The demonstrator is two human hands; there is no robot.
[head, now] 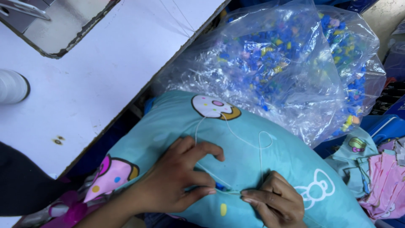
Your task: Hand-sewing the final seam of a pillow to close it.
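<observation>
— What are you gripping?
— I'm pinching the white thread between my left hand and right hand, both clamped, on the teal cushion across my lap; I'm drawing it snug, stitches small

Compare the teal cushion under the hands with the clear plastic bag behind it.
The teal cushion is opaque printed fabric with cartoon figures; the clear plastic bag is see-through and crinkled. The cushion hides its contents; the bag shows small blue, yellow and pink pieces inside. The left hand and right hand rest on the cushion, pinching white thread; nothing touches the bag. Both look stuffed full.
</observation>
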